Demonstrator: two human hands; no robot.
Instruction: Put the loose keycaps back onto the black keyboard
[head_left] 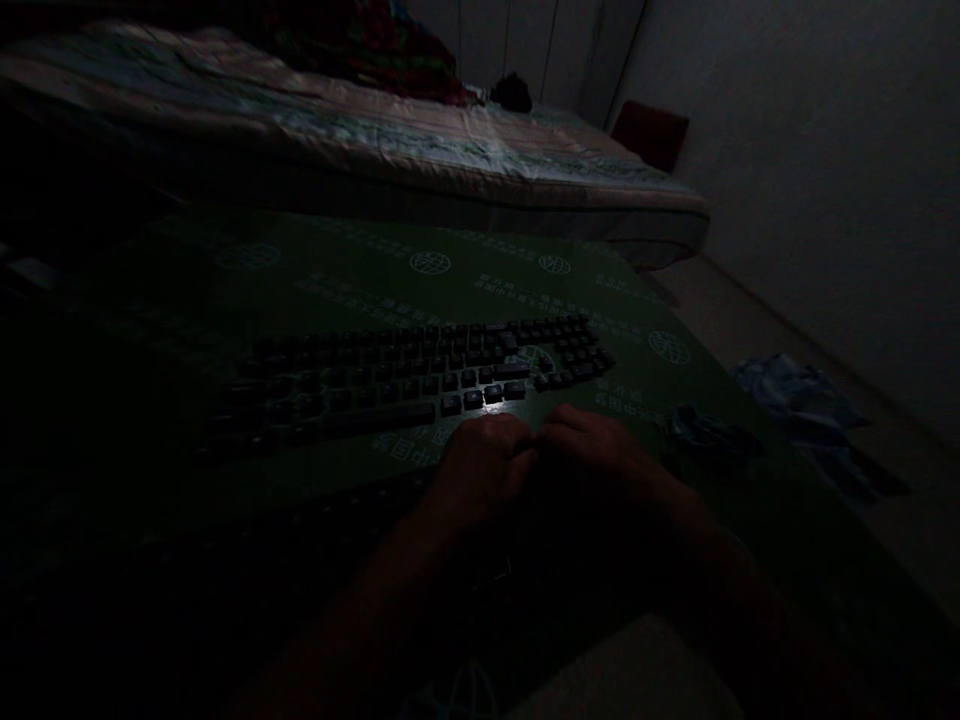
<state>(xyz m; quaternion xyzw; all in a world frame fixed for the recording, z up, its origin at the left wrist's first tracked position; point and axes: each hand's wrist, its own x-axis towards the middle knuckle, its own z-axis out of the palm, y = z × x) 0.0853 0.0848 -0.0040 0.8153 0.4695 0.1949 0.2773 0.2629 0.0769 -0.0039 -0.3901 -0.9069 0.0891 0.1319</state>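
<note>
The room is very dark. My left hand (480, 465) and my right hand (600, 460) meet fingertip to fingertip just in front of rows of loose black keycaps (420, 385) laid out like a keyboard on a green printed table cover (465, 275). Both hands have their fingers curled and pressed together as in a pinch. What they hold between them is too dark and small to make out. A darker flat shape, perhaps a keyboard frame (375, 520), lies under my forearms.
A small dark crumpled item (701, 430) lies on the cover to the right of my hands. Behind the table stands a bed (360, 140) with bedding. A blue cloth (802, 395) lies on the floor at the right, near the wall.
</note>
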